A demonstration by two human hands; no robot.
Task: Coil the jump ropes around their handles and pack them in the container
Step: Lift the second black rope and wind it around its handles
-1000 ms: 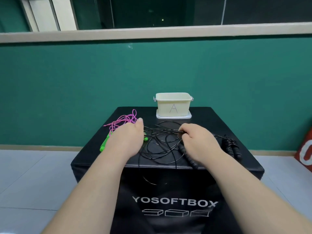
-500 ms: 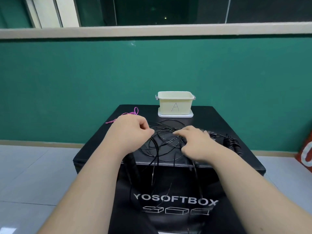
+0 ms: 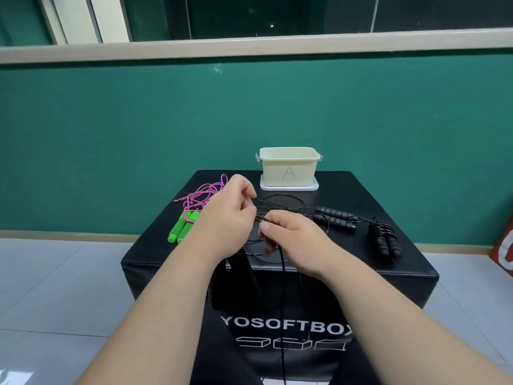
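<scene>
"Both hands are close together over the middle of the worktop [image 3: 347,254]. The left hand [image 3: 226,218] has its fingers curled and is pinching the thin black cord [image 3: 259,218]. The right hand [image 3: 294,240] pinches the same cord just beside it."

"And the rest of that cord?"

"It lies in slack loops behind the hands, and one strand hangs over the front edge. Something dark dangles under the left wrist. It may be its handles, but I can't be sure."

"So what worries you?"

"Those loops run right up to the foam handles [image 3: 336,219] of the next black rope. If they pull hard, I'd guess the cord snags them and drags them along, or knots with that rope's own cord. The hanging strand could also catch on the edge and undo a turn."

"The others?"

"The coiled rope [image 3: 384,240] sits well to the right, and the pink rope [image 3: 202,193] with its green handles [image 3: 183,226] lies on the left, so they look safer. The container [image 3: 288,168] stands at the back, well apart from the hands. I can't see inside it."
</scene>
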